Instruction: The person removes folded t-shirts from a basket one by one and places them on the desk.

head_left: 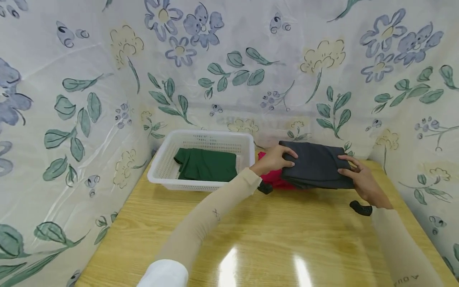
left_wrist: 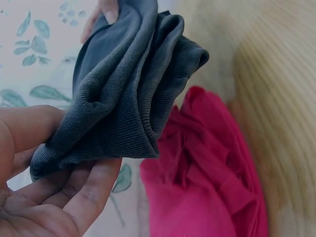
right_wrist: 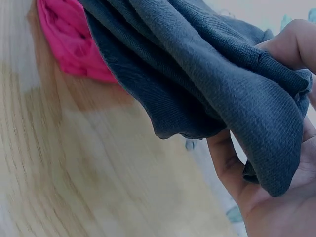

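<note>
Now, fingers first: the left hand (head_left: 273, 160) pinches the basket-side edge of a folded dark grey cloth (head_left: 315, 165), thumb and fingers on either side of the layers, and the right hand (head_left: 365, 184) pinches the edge farther from the basket (head_left: 179, 184) in the same way! So it's up in two grips, to the right of the basket, above a crumpled pink cloth (left_wrist: 207, 197) that lies just beside the basket on the wooden table (head_left: 272, 231). Loose folds gape between the hands, and that's the bit to watch: best to catch every layer, keep both edges level, and move the hands together, or the fold may slip. Inside the basket, a green cloth (head_left: 208, 164) lies folded
</note>
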`<move>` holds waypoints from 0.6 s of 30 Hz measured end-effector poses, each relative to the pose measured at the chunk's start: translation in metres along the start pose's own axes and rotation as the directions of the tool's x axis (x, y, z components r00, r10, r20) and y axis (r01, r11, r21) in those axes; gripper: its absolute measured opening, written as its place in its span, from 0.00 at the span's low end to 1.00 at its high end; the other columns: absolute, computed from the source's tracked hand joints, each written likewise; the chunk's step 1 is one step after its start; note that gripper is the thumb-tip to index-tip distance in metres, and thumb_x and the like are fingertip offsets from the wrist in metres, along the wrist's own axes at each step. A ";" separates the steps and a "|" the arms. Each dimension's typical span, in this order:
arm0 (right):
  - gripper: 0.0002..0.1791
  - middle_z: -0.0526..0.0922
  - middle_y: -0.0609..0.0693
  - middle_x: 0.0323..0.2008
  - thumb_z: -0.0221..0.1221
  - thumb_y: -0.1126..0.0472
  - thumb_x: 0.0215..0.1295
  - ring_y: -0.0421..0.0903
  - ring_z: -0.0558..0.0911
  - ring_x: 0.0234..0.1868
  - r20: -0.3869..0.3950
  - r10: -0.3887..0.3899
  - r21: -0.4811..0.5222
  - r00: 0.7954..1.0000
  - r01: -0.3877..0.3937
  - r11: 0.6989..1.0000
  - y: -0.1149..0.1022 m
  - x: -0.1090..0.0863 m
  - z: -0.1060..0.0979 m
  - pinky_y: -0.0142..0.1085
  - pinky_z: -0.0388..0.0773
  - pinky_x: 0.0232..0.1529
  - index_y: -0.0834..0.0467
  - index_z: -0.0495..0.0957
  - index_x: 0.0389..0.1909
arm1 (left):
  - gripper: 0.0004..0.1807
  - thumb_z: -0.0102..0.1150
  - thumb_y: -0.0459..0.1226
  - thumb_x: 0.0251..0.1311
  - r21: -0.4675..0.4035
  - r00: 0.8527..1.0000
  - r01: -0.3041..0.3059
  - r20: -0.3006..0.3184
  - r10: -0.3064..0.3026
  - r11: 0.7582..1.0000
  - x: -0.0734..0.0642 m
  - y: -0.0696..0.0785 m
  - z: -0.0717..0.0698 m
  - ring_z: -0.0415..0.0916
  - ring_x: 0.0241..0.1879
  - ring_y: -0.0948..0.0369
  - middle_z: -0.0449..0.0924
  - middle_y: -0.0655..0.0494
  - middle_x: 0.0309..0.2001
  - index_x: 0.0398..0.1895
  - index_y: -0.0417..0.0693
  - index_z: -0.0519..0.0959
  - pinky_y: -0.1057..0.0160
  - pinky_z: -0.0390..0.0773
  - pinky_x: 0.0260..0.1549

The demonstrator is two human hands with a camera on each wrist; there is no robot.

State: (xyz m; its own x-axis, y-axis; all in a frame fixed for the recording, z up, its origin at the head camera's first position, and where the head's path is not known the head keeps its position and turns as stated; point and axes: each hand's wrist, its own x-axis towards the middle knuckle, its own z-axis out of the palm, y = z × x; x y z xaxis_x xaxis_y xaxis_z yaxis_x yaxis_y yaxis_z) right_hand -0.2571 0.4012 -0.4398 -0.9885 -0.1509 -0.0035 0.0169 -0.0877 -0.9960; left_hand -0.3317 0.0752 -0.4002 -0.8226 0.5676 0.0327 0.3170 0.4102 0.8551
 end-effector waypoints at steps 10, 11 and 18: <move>0.27 0.71 0.42 0.61 0.59 0.68 0.75 0.39 0.86 0.45 -0.094 0.036 -0.053 0.995 -0.041 0.998 0.003 -0.007 -0.025 0.32 0.84 0.41 0.46 0.73 0.71 | 0.14 0.67 0.27 0.64 -0.025 0.999 -0.010 -0.031 0.009 1.000 0.017 0.004 0.036 0.70 0.66 0.54 0.77 0.48 0.63 0.52 0.44 0.87 0.68 0.80 0.46; 0.28 0.68 0.42 0.62 0.59 0.67 0.75 0.38 0.86 0.45 -0.102 0.044 -0.067 0.994 -0.051 0.996 0.004 -0.008 -0.027 0.32 0.84 0.41 0.46 0.72 0.72 | 0.14 0.67 0.27 0.64 -0.033 1.000 -0.007 -0.029 0.006 0.999 0.019 0.003 0.040 0.71 0.65 0.54 0.76 0.48 0.63 0.52 0.44 0.87 0.68 0.80 0.46; 0.28 0.75 0.37 0.56 0.60 0.68 0.74 0.39 0.87 0.45 -0.114 0.039 -0.057 0.993 -0.046 0.997 0.011 -0.014 -0.039 0.32 0.84 0.40 0.49 0.71 0.73 | 0.14 0.66 0.28 0.65 -0.046 0.999 0.027 -0.040 -0.029 0.999 0.026 0.000 0.064 0.75 0.58 0.55 0.77 0.48 0.62 0.52 0.47 0.87 0.68 0.80 0.40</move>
State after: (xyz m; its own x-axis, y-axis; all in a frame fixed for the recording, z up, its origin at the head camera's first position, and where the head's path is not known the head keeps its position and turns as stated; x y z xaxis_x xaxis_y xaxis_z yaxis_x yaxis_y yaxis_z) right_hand -0.2491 0.4411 -0.4545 -0.9978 -0.0414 -0.0523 0.0533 -0.0245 -0.9983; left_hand -0.3229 0.1356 -0.4323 -0.8498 0.5263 0.0285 0.2722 0.3920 0.8788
